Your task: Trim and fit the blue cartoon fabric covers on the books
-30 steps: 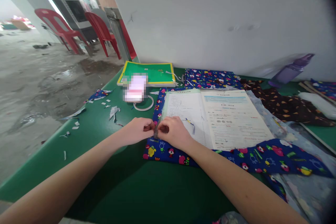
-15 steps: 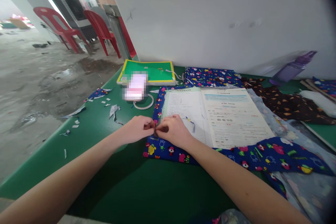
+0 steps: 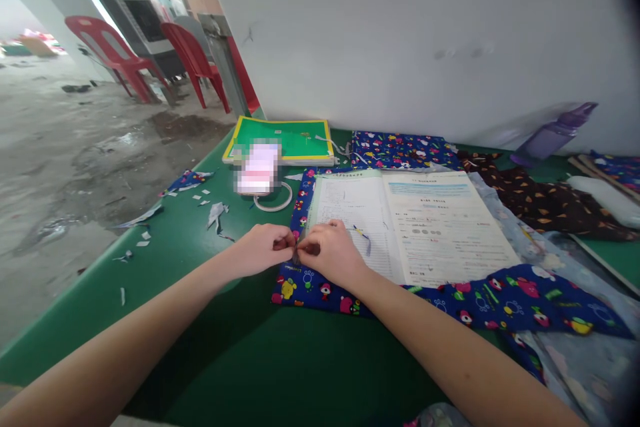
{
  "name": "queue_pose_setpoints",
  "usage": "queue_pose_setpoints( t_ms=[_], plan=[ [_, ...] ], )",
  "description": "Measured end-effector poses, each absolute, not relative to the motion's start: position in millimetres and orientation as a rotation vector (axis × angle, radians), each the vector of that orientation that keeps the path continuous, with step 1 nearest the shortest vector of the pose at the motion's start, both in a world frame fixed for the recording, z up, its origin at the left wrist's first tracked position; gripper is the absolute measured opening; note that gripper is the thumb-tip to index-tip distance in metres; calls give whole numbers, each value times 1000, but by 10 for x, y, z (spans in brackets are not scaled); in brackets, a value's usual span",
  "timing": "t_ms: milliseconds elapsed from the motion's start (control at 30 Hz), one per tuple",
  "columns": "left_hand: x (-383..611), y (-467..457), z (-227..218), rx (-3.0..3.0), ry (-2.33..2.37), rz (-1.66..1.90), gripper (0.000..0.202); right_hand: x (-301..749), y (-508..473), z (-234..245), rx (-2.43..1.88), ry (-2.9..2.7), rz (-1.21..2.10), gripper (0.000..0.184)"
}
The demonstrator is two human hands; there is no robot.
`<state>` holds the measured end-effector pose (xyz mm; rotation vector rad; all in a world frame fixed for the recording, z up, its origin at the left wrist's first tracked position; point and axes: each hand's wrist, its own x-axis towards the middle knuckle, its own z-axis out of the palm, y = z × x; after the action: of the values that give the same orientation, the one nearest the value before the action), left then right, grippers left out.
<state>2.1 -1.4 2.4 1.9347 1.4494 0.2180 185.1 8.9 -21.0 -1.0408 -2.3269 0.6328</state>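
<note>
Just below the open book, on the green table: blue picture cloth, also poking out past its left edge. Over that cloth, beside the book's left edge: left hand and right hand, close together, fingertips pinched on a small gray bit, mostly hidden. Left of the book: torn scraps. Behind it, leftward: blurred phone, green book, then red chairs far off.

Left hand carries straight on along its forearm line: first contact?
Most likely the right hand, directly opposite the left hand above the blue patterned cloth. Depth is unclear at the fingers, so they may be touching.
</note>
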Motion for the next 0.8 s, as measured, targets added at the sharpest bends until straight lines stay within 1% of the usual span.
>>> queue_pose_setpoints(
  t_ms=[433, 800],
  plan=[
    [-5, -10, -10, 1964, 1450, 193, 20, 1868, 98, -229, -1012, -2353, 652, 14],
    [30, -30, -4, 2059, 1479, 183, 15, 1864, 109, -277, -997, -2336, 663, 9]
  ],
)
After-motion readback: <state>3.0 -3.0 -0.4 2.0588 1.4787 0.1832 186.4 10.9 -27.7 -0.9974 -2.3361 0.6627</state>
